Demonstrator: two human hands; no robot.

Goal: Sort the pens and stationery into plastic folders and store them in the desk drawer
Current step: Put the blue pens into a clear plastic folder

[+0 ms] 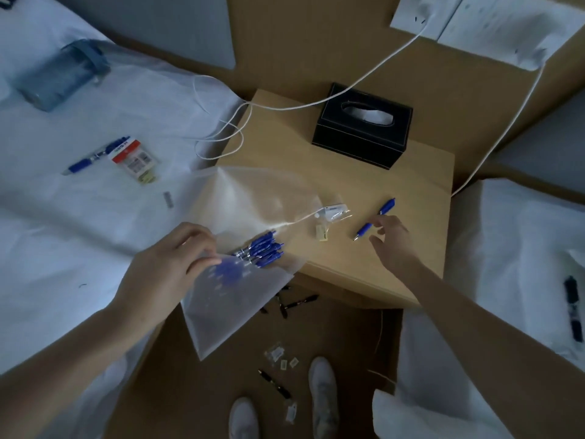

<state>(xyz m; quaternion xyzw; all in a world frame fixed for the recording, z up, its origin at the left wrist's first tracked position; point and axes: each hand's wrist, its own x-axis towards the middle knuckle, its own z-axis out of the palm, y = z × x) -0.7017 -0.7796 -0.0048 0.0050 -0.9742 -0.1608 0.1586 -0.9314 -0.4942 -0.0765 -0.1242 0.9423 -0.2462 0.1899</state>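
Note:
My left hand pinches the edge of a translucent plastic folder that hangs over the front of the wooden bedside table. Several blue pens stick out of the folder's mouth. My right hand hovers with spread fingers just above a single blue pen lying on the table, not gripping it. A second clear folder lies flat on the table. Small packets and a yellow eraser lie beside it.
A black tissue box stands at the table's back. On the left bed lie a blue pen, a packet and a water bottle. Black pens and small packets litter the floor. A black marker lies on the right bed.

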